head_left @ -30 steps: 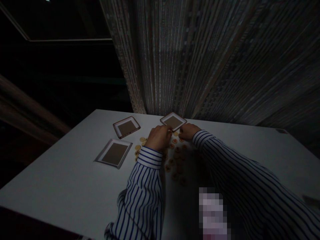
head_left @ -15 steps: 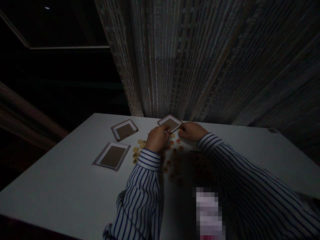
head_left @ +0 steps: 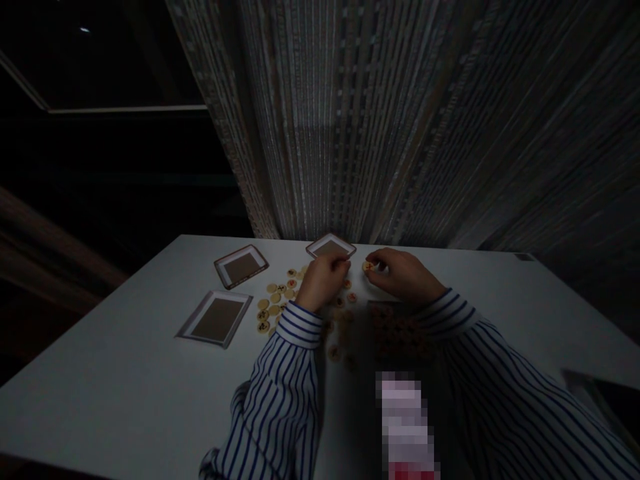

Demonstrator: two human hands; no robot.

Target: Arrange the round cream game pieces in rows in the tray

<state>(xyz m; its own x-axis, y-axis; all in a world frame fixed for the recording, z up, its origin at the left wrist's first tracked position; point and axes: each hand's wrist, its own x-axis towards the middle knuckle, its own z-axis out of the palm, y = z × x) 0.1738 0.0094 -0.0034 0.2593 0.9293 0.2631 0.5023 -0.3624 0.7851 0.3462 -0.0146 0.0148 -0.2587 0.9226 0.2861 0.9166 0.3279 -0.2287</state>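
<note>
Between the thumb and fingers of my right hand (head_left: 404, 275) is a round pale game piece (head_left: 369, 266) with a dark mark. My left hand (head_left: 323, 280) has its fingers pressed together near the front of the far tray (head_left: 331, 246); anything it holds is too small or hidden to make out. Several round pieces (head_left: 275, 310) lie loose to the left of my left wrist, some marked and some plain. More pieces (head_left: 335, 353) lie in shadow between my forearms. Rows of reddish pieces (head_left: 397, 330) sit in a dark tray below my right hand.
On the white table (head_left: 125, 373), a shallow brown-rimmed tray (head_left: 241, 266) and a larger grey-rimmed tray (head_left: 215, 319) lie at the left. A curtain (head_left: 320, 120) hangs behind the far edge. A dark object (head_left: 605, 400) is at the right.
My right hand has moved away from my left, to the right, with a piece now visible in its fingers. The view has shifted slightly, and the far tray lies flat behind my left hand.
</note>
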